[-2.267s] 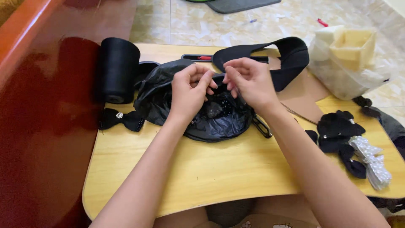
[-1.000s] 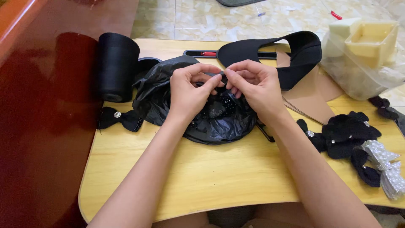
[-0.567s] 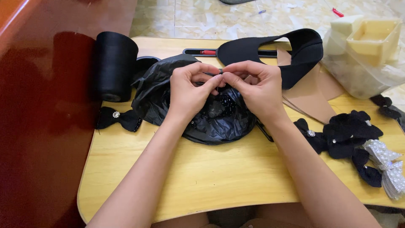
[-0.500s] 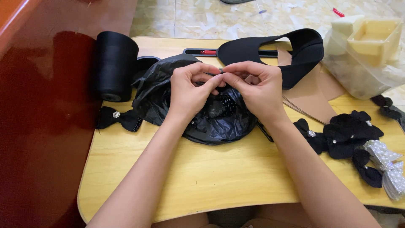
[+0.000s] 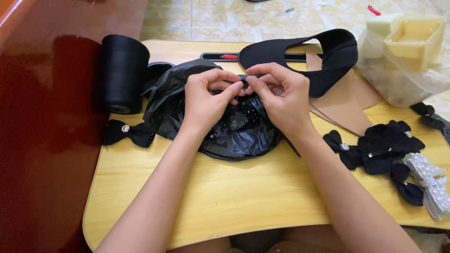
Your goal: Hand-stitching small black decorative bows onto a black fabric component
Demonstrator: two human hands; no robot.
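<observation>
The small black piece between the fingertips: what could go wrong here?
The small black piece is pinched only by the fingertips of the left hand and right hand; it may slip into the open black bag among the dark beads and be hard to find.

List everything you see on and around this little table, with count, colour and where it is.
plastic bag: one, black, table middle, holding small black pieces
thread cone: one, black, lying at far left
single bow: one, black with a gem, left edge
wide strap: one, black, far side
cardboard: brown, under strap
bow pile: several, black, right
beaded bows: silver-white, right edge
foam tray: cream, on clear bag, far right
table: one, light wood
left hand, right hand: pinching a small black piece over the bag
</observation>
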